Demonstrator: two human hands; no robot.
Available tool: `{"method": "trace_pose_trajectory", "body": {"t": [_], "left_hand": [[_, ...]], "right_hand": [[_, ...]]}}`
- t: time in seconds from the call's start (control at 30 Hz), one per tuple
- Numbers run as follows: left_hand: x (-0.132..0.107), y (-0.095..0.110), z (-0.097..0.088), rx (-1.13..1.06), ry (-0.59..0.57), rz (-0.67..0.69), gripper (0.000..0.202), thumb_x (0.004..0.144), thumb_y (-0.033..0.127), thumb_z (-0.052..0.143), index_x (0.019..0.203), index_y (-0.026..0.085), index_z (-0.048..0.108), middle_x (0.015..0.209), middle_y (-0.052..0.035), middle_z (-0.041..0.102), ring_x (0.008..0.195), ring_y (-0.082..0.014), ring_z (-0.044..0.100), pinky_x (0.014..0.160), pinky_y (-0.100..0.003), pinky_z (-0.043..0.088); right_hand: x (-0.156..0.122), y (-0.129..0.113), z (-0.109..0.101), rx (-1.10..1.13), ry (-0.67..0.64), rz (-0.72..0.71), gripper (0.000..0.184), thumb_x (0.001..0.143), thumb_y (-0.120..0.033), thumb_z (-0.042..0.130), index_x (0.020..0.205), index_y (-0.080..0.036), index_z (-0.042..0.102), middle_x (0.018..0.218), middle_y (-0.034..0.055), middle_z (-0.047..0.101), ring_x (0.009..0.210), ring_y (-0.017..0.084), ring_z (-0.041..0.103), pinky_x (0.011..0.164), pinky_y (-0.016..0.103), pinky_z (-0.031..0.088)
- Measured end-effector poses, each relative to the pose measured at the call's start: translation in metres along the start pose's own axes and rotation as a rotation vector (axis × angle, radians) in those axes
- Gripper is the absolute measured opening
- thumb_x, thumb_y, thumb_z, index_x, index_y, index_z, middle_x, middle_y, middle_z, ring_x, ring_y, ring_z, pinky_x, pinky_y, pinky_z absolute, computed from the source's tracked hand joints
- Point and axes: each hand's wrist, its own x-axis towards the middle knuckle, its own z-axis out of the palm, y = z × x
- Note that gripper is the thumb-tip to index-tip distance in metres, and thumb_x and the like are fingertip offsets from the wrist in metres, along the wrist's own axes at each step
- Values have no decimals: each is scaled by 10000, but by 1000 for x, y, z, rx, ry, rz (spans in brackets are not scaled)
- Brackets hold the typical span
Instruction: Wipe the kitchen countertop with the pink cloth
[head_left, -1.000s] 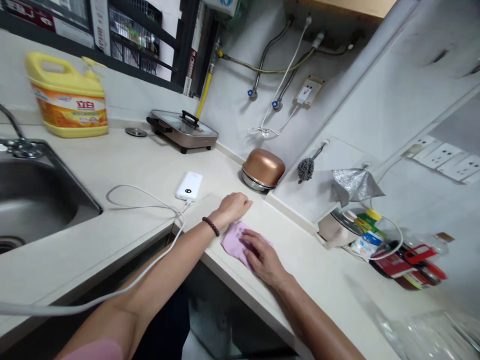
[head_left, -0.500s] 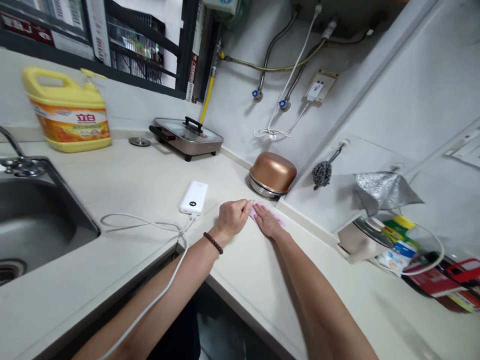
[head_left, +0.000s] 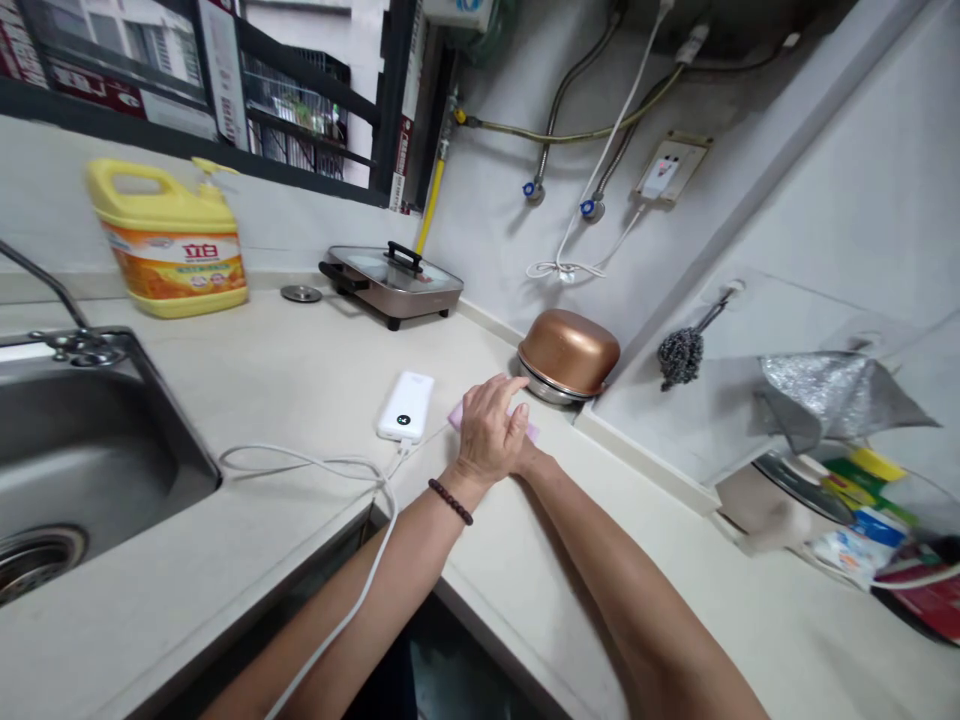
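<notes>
My left hand (head_left: 491, 430), with a dark bead bracelet (head_left: 451, 502) on its wrist, is raised over the counter with fingers apart and nothing held. Behind it, my right hand (head_left: 528, 456) is mostly covered; only the part near the wrist shows, and its fingers are hidden. A pink cloth (head_left: 456, 414) lies on the countertop (head_left: 517, 570) beneath the hands, its edges peeking out on both sides. Left of the hands rests a white power bank (head_left: 409, 400) with a white cable (head_left: 382, 560) that runs across my left forearm.
A copper-coloured bowl (head_left: 574, 345) stands upside down on a metal one in the corner. Behind are a lidded electric pan (head_left: 397, 295) and a yellow detergent jug (head_left: 180, 260). A steel sink (head_left: 90, 430) is at left; a lidded pot (head_left: 772, 495) and packets (head_left: 862, 540) stand at right.
My left hand has gone from a fist beside the right hand to spread fingers in front of it. My right hand and the cloth have shifted left. The view has turned slightly left.
</notes>
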Motion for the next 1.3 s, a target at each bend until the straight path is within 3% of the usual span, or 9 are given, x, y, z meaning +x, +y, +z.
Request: {"method": "trace_pose_trajectory", "body": {"t": [0.1, 0.2, 0.43, 0.6, 0.77, 0.87, 0.97, 1.13, 1.3], "left_hand": [[-1, -4, -1, -26, 7, -11, 383, 993, 345, 354, 1269, 185, 565, 1273, -94, 647, 1289, -210, 500, 1107, -357, 322], [-2, -9, -2, -28, -18, -71, 371, 989, 331, 375, 1270, 183, 567, 1285, -98, 641, 1301, -208, 497, 1114, -356, 333], [-4, -9, -3, -137, -64, -134, 316, 969, 292, 424, 1217, 186, 588, 1222, -96, 674, 1197, -198, 577, 1080, -349, 393], [-6, -6, -4, -162, -172, -187, 266, 953, 310, 466, 1141, 207, 623, 1059, -58, 720, 1021, -171, 641, 975, -305, 447], [-11, -6, -1, 51, -437, -188, 270, 917, 397, 498, 830, 208, 668, 782, -26, 708, 770, -159, 637, 715, -259, 441], [-13, -6, 4, 175, -598, -145, 305, 905, 398, 500, 748, 206, 679, 746, -50, 713, 761, -191, 650, 673, -279, 414], [-13, -5, 8, 250, -707, -105, 315, 901, 369, 490, 739, 202, 702, 780, -83, 732, 802, -223, 669, 684, -301, 422], [-13, -6, 12, 285, -785, -89, 307, 895, 351, 496, 788, 197, 740, 842, -116, 746, 863, -252, 685, 743, -337, 458], [-14, -7, 16, 276, -783, -84, 294, 882, 327, 504, 803, 198, 756, 852, -115, 747, 881, -253, 687, 766, -341, 470]], "right_hand": [[-27, -39, 8, -7, -131, -131, 501, 1013, -392, 416, 1459, -163, 437, 1513, 104, 453, 1397, 226, 395, 1165, 404, 329], [-62, -68, 7, -53, -233, -212, 440, 1018, -324, 396, 1438, -224, 482, 1478, 70, 508, 1392, 222, 412, 1197, 449, 280], [-139, -95, -12, -90, -323, -137, 534, 1032, -370, 384, 1553, -317, 281, 1612, 24, 275, 1510, 223, 155, 1214, 514, 212], [-126, -59, -7, -122, -224, -61, 538, 1028, -388, 379, 1550, -284, 303, 1598, 55, 306, 1497, 236, 211, 1204, 531, 229], [-101, 29, -19, -211, -47, 138, 535, 1025, -428, 314, 1516, -228, 387, 1576, 85, 353, 1485, 256, 250, 1189, 565, 246], [-106, 78, -39, -290, -5, 315, 569, 1017, -449, 284, 1502, -184, 416, 1568, 99, 363, 1483, 271, 252, 1195, 548, 249], [-123, 105, -55, -350, 30, 418, 578, 1013, -458, 273, 1495, -181, 432, 1565, 89, 371, 1480, 273, 259, 1209, 526, 233], [-153, 92, -59, -357, 24, 426, 566, 1016, -486, 269, 1494, -231, 433, 1560, 74, 388, 1483, 270, 247, 1196, 539, 252], [-192, 23, -56, -280, -61, 256, 532, 1030, -447, 314, 1538, -293, 331, 1589, 44, 329, 1490, 242, 224, 1197, 542, 254]]}}
